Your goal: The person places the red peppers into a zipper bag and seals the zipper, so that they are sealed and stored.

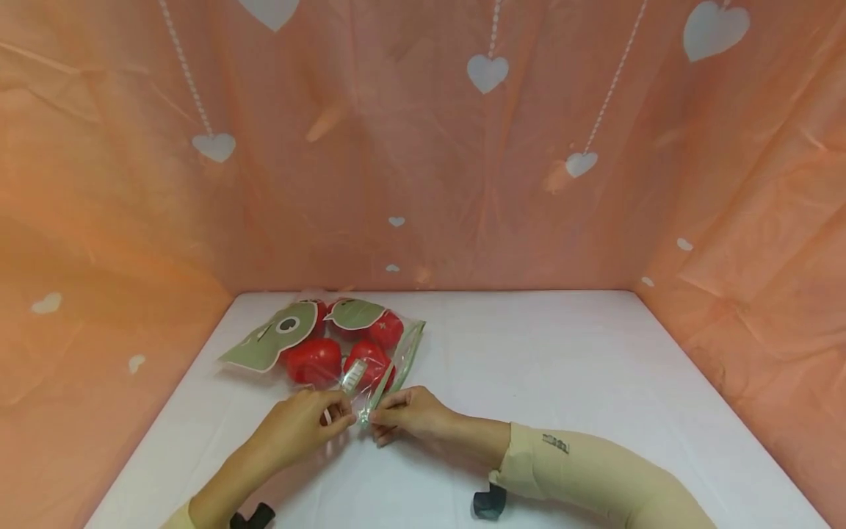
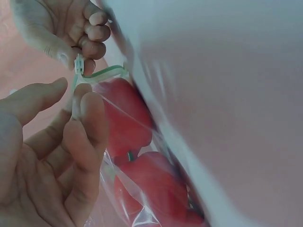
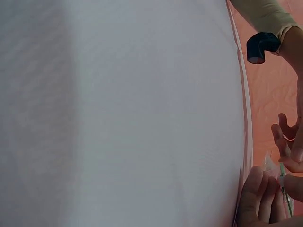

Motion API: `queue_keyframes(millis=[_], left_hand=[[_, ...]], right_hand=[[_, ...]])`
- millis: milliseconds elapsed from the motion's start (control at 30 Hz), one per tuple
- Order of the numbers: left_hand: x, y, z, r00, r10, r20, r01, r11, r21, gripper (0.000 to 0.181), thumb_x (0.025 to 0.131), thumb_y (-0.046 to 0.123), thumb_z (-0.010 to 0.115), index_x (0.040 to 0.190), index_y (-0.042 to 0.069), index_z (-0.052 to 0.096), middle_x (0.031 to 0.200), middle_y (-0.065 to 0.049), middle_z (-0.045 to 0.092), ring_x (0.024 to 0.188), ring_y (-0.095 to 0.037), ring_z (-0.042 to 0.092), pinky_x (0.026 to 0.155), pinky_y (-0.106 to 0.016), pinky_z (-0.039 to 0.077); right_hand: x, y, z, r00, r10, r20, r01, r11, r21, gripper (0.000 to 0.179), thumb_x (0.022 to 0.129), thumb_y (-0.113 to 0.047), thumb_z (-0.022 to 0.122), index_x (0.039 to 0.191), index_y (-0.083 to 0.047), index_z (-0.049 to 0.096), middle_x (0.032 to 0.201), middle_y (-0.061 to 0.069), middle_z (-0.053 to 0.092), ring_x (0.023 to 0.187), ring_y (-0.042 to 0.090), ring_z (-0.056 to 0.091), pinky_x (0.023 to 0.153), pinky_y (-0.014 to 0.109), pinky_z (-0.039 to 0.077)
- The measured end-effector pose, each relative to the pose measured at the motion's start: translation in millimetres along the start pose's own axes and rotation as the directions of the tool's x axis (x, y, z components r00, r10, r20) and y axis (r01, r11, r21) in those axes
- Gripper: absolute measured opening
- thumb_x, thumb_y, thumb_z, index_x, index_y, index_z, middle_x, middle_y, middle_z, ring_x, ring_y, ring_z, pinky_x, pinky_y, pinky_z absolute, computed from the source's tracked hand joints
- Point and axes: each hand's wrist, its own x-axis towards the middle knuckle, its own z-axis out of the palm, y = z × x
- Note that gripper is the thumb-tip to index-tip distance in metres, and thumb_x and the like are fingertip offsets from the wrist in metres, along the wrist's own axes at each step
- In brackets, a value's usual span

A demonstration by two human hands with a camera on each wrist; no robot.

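Note:
A clear zip bag (image 1: 415, 345) with a green seal strip and printed green patches lies on the white table. Several red bell peppers (image 1: 313, 361), one with a green stem in the left wrist view, are inside it. My right hand (image 1: 413, 411) pinches the small pale slider (image 2: 79, 64) on the strip at the bag's near corner. Just left of it, my left hand (image 1: 304, 422) holds the strip's end, its thumb and forefinger on either side. The left wrist view shows its other fingers loosely curled beside the bag.
White cloth covers the table (image 1: 529, 353), with orange curtains (image 1: 429, 147) bearing pale hearts on three sides. A black wrist mount (image 1: 489, 502) shows below the right sleeve, and another (image 1: 252, 516) by the left wrist.

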Motion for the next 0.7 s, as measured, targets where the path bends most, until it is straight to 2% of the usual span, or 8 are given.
queue_keyframes(millis=[267, 433, 567, 700], left_hand=[[-0.5, -1.3, 2.3, 0.999, -0.036, 0.038, 0.036, 0.999, 0.008, 0.007, 0.092, 0.03, 0.084, 0.088, 0.029, 0.079, 0.075, 0.023, 0.067, 0.073, 0.002, 0.059, 0.061, -0.033, 0.049], [1.3, -3.4, 6.7, 0.998, -0.046, 0.044, 0.046, 0.999, -0.019, 0.007, 0.091, 0.035, 0.086, 0.089, 0.029, 0.081, 0.073, 0.022, 0.066, 0.068, 0.004, 0.056, 0.06, -0.032, 0.047], [3.6, -3.1, 9.5, 0.998, -0.047, 0.046, 0.05, 0.996, -0.068, 0.008, 0.091, 0.034, 0.086, 0.089, 0.027, 0.081, 0.07, 0.02, 0.066, 0.061, 0.003, 0.055, 0.06, -0.032, 0.045], [4.6, -2.3, 12.2, 0.996, -0.069, 0.061, 0.078, 0.983, -0.165, 0.008, 0.092, 0.028, 0.085, 0.088, 0.023, 0.08, 0.067, 0.014, 0.066, 0.056, -0.004, 0.058, 0.059, -0.032, 0.044]], right_hand=[[0.7, 1, -1, 1.0, 0.001, 0.002, -0.001, 0.999, 0.038, 0.015, 0.102, 0.003, 0.068, 0.107, 0.017, 0.069, 0.081, 0.004, 0.074, 0.072, 0.013, 0.071, 0.079, 0.035, 0.064], [1.0, 1, 1, 1.0, -0.006, -0.003, 0.006, 0.998, 0.056, 0.015, 0.101, 0.004, 0.068, 0.107, 0.018, 0.068, 0.08, 0.005, 0.073, 0.071, 0.013, 0.071, 0.078, 0.035, 0.065], [1.6, 1, 1, 1.0, -0.014, -0.006, 0.015, 0.998, 0.057, 0.015, 0.101, 0.004, 0.068, 0.107, 0.017, 0.068, 0.08, 0.004, 0.073, 0.07, 0.013, 0.071, 0.077, 0.035, 0.065], [2.8, 0, 0, 1.0, -0.018, -0.001, 0.018, 0.998, 0.057, 0.014, 0.101, 0.004, 0.068, 0.107, 0.017, 0.068, 0.08, 0.005, 0.074, 0.07, 0.014, 0.072, 0.077, 0.036, 0.065]])
